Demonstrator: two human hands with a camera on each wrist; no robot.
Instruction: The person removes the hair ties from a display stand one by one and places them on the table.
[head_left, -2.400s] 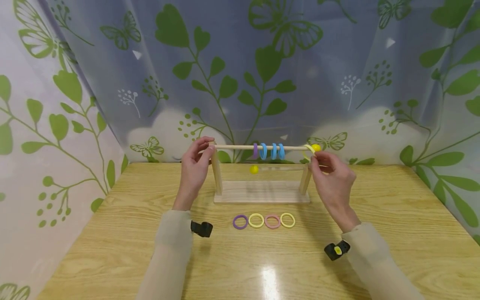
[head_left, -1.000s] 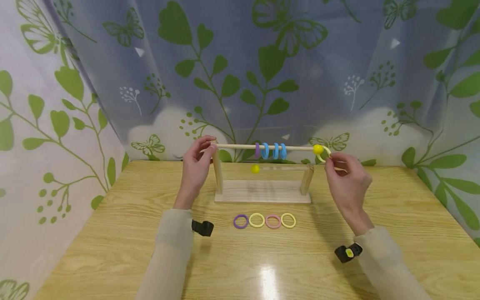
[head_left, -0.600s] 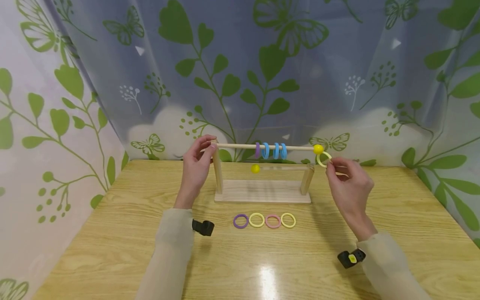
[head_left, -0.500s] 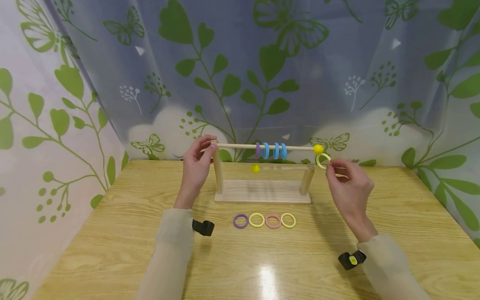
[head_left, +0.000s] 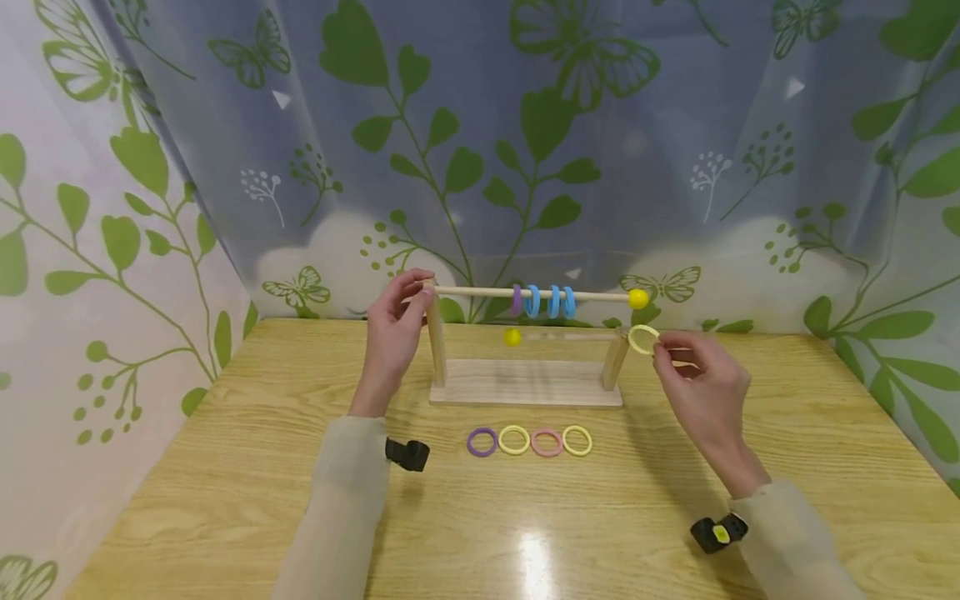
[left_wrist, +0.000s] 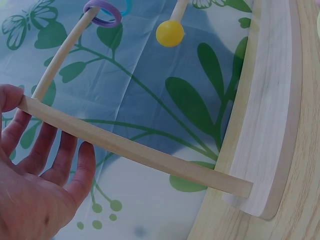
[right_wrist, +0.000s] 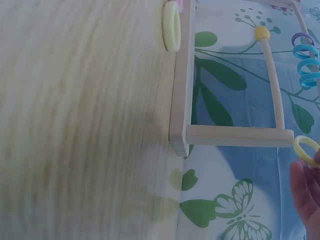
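In the head view my left hand (head_left: 392, 337) holds the top of the left post (head_left: 437, 342) of a wooden stand, thumb in front. In the left wrist view its fingers (left_wrist: 82, 165) reach behind that post (left_wrist: 140, 150). My right hand (head_left: 705, 382) pinches a pale yellow ring (head_left: 632, 340) between thumb and fingertips. This ring is off the rods, beside the top of the right post (head_left: 613, 362) and below the yellow ball (head_left: 638, 299) ending the upper rod (head_left: 472, 292). A purple ring (head_left: 517, 302) and several blue rings (head_left: 555, 302) hang on that rod.
A lower rod (head_left: 570, 337) ends in another yellow ball (head_left: 512, 337). In front of the stand's base (head_left: 525, 387), a purple ring (head_left: 469, 442), two yellow rings and a pink ring (head_left: 533, 443) lie in a row on the wooden table (head_left: 420, 533). A patterned curtain (head_left: 465, 125) hangs behind.
The right hand has drawn the yellow ring rightward off the upper rod, past its ball, then lowered it beside the right post. The left hand has stayed on the left post.
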